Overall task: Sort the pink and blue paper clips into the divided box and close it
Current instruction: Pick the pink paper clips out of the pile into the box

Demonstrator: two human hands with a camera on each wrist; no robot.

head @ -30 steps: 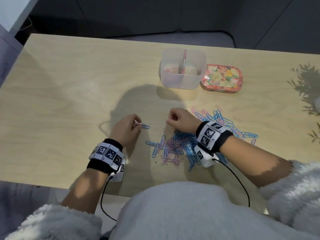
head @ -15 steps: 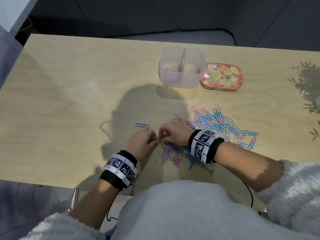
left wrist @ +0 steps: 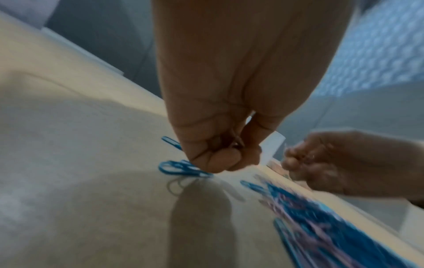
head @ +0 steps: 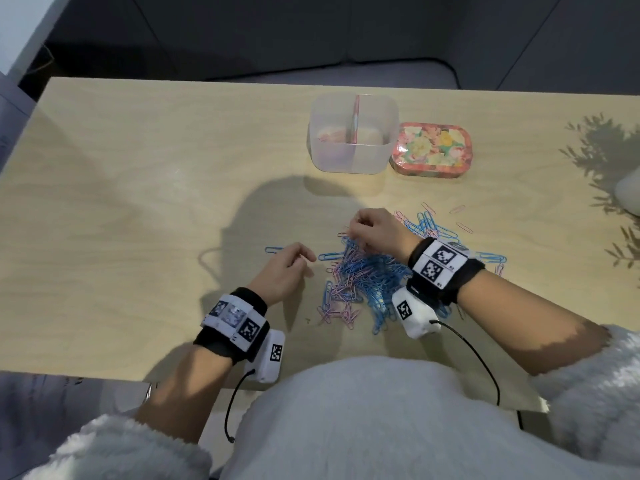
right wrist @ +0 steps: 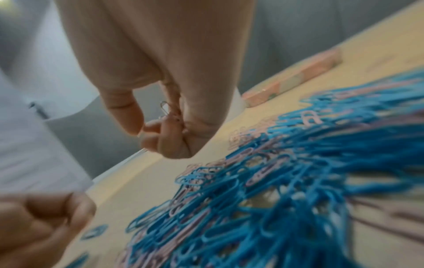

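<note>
A tangled pile of blue and pink paper clips (head: 372, 275) lies in front of me, blurred in the right wrist view (right wrist: 286, 181). My left hand (head: 294, 266) hovers at the pile's left edge, and its curled fingers pinch a blue clip (left wrist: 183, 169) just above the table. My right hand (head: 372, 230) is over the far side of the pile, fingers curled around pink clips (right wrist: 168, 110). The clear divided box (head: 353, 157) stands open behind the pile with something pink inside. Its floral lid (head: 431, 148) lies to its right.
One blue clip (head: 273, 250) lies alone left of my left hand, and another (head: 330, 255) sits by that hand's fingertips. Loose pink clips (head: 464, 226) are scattered right of the pile. A white object (head: 628, 195) sits at the table's right edge.
The hands met at the pile's near left edge and have now parted. The right hand moved up and right over the pile. The left hand shifted slightly left.
</note>
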